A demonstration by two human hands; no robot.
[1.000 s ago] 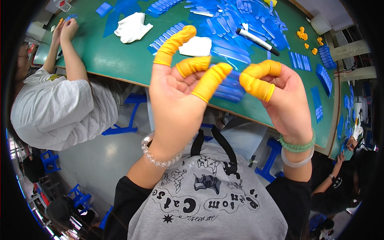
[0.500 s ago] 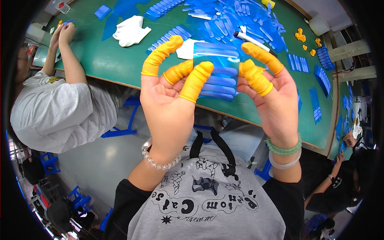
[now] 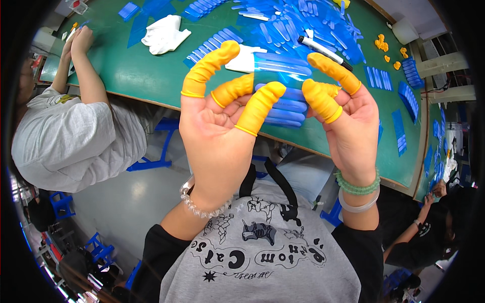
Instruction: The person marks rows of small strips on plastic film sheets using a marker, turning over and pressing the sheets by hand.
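Above the table's near edge I hold up a translucent blue film sheet (image 3: 287, 107) carrying several raised parallel strips. My left hand (image 3: 217, 123) pinches its left side between thumb and a finger, both in yellow finger cots. The index finger of that hand, also in a cot, sticks up away from the sheet. At the right edge, the cot-covered thumb and a finger of my right hand (image 3: 351, 126) close on the sheet. Its index finger arches over the top right corner. The fingertips behind the film are partly hidden.
On the green table (image 3: 136, 76) lie a heap of blue strips (image 3: 283, 25), a black-and-white marker (image 3: 323, 50), a crumpled white cloth or glove (image 3: 164, 35) and loose yellow finger cots (image 3: 381, 43). A co-worker (image 3: 76, 131) sits at the left; another person's arms show at the far right.
My left hand and the sheet have shifted slightly to the right. The left thumb now reaches further across the sheet, and the right thumb overlaps its edge.
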